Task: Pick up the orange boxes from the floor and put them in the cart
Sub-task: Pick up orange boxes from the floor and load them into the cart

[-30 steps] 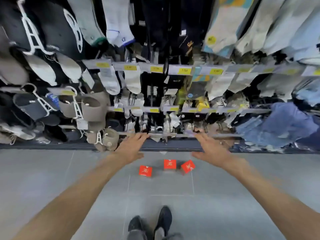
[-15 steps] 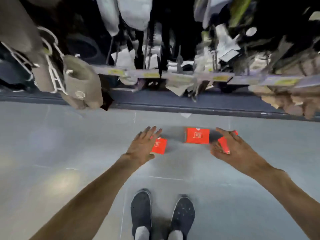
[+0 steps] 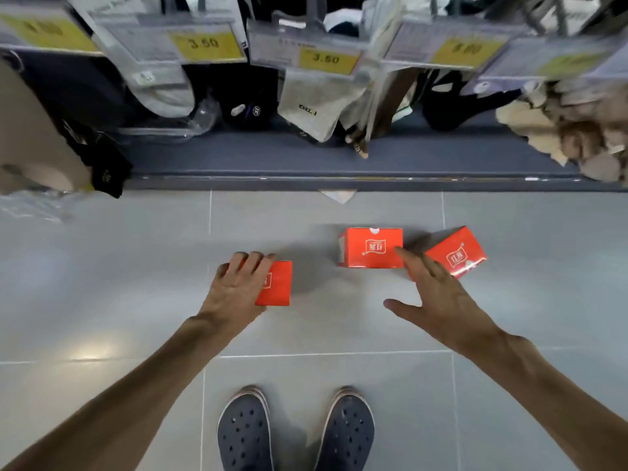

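Three orange boxes with white labels lie on the grey tiled floor. My left hand (image 3: 238, 290) rests on top of the left orange box (image 3: 277, 283), fingers curled over its far edge. The middle orange box (image 3: 372, 248) stands alone just ahead of my right hand (image 3: 438, 297), which is spread open with its fingertips at the box's near right corner. The right orange box (image 3: 457, 253) lies tilted, partly behind those fingers. No cart is in view.
A low dark shelf base (image 3: 339, 158) runs across the floor ahead, with hanging socks and yellow price tags (image 3: 326, 57) above it. Tan slippers (image 3: 577, 137) pile at the right. My two dark clogs (image 3: 295, 433) stand below the boxes.
The view has dropped much closer to the floor. My left hand has come down onto the left box; my right hand has reached between the middle and right boxes.
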`<state>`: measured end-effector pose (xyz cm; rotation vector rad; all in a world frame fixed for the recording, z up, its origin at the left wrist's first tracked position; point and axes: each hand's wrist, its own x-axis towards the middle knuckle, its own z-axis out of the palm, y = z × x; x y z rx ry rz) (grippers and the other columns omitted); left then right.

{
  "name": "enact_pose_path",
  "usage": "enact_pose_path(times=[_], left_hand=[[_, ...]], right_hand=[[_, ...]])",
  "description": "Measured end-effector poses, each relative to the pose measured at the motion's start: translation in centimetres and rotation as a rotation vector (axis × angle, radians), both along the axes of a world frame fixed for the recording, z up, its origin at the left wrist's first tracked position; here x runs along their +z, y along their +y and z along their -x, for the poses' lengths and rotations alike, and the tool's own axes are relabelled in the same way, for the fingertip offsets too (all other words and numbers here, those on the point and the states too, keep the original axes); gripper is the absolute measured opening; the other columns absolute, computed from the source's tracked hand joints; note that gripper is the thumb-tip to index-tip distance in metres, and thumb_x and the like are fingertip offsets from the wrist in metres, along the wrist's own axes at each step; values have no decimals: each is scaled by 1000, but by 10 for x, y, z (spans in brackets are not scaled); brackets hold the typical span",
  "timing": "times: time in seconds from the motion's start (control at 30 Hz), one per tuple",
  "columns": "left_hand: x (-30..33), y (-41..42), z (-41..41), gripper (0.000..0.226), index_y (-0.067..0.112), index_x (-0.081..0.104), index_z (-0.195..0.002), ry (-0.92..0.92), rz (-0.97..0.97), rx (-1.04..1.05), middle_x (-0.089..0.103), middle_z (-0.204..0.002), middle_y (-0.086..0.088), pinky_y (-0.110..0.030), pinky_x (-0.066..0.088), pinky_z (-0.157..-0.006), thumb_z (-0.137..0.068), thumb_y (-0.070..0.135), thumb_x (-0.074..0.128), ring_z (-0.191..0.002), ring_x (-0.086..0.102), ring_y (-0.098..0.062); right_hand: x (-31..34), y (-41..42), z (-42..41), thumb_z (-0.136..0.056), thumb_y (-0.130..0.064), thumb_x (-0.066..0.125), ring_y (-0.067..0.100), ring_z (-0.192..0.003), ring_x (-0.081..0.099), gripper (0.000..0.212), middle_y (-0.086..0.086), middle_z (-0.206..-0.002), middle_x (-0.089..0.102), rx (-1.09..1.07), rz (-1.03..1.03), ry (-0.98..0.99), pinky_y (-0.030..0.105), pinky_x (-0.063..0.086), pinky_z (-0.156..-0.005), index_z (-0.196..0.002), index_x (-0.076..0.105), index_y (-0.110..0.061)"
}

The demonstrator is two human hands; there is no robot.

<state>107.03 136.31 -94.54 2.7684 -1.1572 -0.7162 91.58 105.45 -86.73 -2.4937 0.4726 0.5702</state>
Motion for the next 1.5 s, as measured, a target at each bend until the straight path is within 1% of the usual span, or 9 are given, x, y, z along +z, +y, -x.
enact_pose_path(times=[0.17,0.37,0.47,0.57,0.7,0.87,1.13,1.33,1.5], left_hand=[[37,7,-12,98,23,39,-142,-31,66,-25,54,-123,-1,-44,36,-104,-58,42,86,-109,47,-28],[29,20,-9,100,23,33,-145,-3,131,80,51,-130,-2,-43,36,-100,-63,43,88,-113,45,-28],[17,31,-6,99,23,33,-145,-15,131,92,51,-131,-2,-43,36,-100,-65,44,87,-115,44,-28],[14,45,0,101,22,34,-145,-7,76,87,51,-132,-3,-43,36,-99,-62,45,88,-116,44,-28],[48,46,-12,103,23,35,-145,-23,33,20,51,-132,0,-41,38,-99,-62,53,86,-115,46,-25],[158,18,-34,100,24,37,-143,-52,55,-43,53,-127,3,-41,41,-97,-61,58,84,-110,48,-24],[430,-47,-41,101,23,39,-143,-158,157,-217,54,-127,6,-40,40,-95,-61,75,70,-111,48,-22],[640,-106,-23,100,22,42,-139,-205,314,-395,54,-128,5,-41,43,-97,-66,89,50,-113,48,-21],[803,-169,3,106,24,32,-147,-180,418,-540,47,-141,4,-35,34,-107,-65,84,58,-127,41,-20]], right_hand=[[-2,2,-30,-76,-42,80,24,-133,38,98,2,-143,42,42,43,7,40,37,-108,-154,22,-26],[-70,0,-62,-75,-50,79,28,-151,5,115,7,-163,12,188,246,102,48,12,-120,-157,3,-26],[-101,-3,-63,-69,-42,86,34,-147,18,120,12,-158,23,263,342,113,49,19,-118,-156,6,-21],[-113,-1,-61,-66,-25,87,34,-124,43,102,13,-136,47,288,426,-6,47,37,-106,-149,28,-14],[-79,10,-60,-62,-33,85,35,-108,49,93,10,-122,54,267,450,10,48,40,-97,-141,40,-15],[40,6,-55,-69,-55,78,30,-110,50,92,5,-125,48,93,288,4,45,40,-102,-143,33,-22],[348,-16,-29,-68,-64,70,23,-117,45,92,-1,-126,43,10,266,-105,36,39,-101,-142,32,-26],[592,-36,30,-50,-96,44,22,-125,42,120,-2,-130,48,-119,322,-194,35,33,-107,-146,32,-24],[764,-61,109,-59,-78,61,21,-116,54,99,-3,-127,54,-295,334,-271,37,44,-97,-141,37,-27]])
